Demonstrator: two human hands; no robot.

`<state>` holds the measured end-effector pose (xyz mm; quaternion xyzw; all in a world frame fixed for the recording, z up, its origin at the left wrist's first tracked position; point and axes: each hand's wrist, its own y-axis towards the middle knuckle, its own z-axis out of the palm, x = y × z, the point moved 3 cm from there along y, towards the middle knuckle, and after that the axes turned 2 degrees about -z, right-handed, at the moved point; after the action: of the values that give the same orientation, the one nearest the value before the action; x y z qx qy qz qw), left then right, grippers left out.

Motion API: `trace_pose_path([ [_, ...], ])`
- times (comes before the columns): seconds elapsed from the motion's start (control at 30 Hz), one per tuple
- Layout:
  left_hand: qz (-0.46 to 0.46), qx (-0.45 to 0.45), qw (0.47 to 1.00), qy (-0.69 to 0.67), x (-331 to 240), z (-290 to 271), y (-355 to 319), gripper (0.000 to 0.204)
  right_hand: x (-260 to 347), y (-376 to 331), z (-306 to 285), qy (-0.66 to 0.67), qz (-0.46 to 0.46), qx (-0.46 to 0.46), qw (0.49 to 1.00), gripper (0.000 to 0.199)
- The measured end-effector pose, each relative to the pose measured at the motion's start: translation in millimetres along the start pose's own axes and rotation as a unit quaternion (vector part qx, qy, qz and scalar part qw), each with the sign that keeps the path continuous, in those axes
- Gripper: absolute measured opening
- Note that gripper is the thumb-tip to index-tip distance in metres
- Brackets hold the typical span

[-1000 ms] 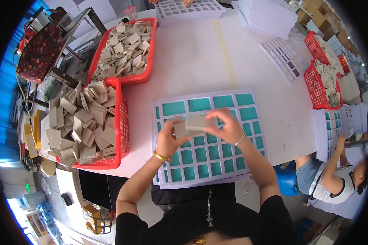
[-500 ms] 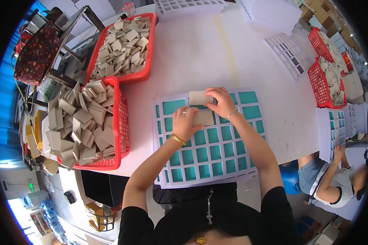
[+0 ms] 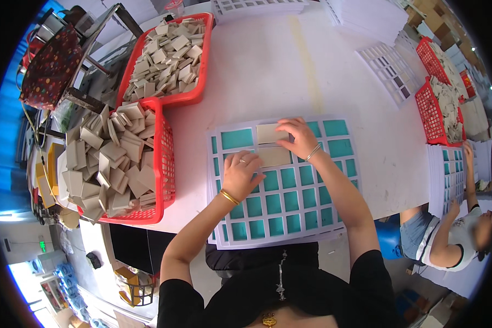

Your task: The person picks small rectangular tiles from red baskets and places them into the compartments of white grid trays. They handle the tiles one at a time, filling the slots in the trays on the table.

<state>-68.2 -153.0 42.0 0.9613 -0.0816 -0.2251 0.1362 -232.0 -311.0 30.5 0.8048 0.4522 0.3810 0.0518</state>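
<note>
A white grid frame (image 3: 240,244) with teal-backed cells lies on a stack in front of me. Two flat beige rectangular pieces rest at its upper middle, one above the other. At the right end of the upper beige piece (image 3: 267,133), my right hand (image 3: 299,141) is closed, with thumb and fingertips on its edges. The lower beige piece (image 3: 275,157) lies in a cell below it. Beside that piece's left end, my left hand (image 3: 239,174) rests over the grid with its fingers apart, holding nothing. Some cells are hidden under my hands and forearms.
Two red plastic baskets heaped with beige pieces stand at left, one near (image 3: 164,180) and one farther back (image 3: 205,71). White grid frames (image 3: 388,68) lie at the far right beside more red baskets (image 3: 429,112). A co-worker (image 3: 448,240) works at the right over another grid.
My left hand has slid left off the lower beige piece, and its fingers have loosened. My right hand stays at the upper piece. The co-worker's one arm now reaches farther out.
</note>
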Motion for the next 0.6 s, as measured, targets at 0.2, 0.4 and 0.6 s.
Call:
trace_pose_path([
  [0.2,0.002,0.044,0.997,0.065,-8.3,0.5,-6.7,0.046,-2.0,0.8,0.9,-0.045,-0.014,0.025,0.999,0.032],
  [0.4,0.016,0.068,0.995,0.076,-8.7,-5.6,-6.5,0.048,-5.6,3.4,1.8,-0.043,-0.008,0.087,0.995,0.030],
  [0.6,0.040,0.101,0.985,0.134,-12.1,2.7,-7.9,0.045,13.4,-2.4,-2.9,-0.128,-0.056,0.087,0.986,0.026],
])
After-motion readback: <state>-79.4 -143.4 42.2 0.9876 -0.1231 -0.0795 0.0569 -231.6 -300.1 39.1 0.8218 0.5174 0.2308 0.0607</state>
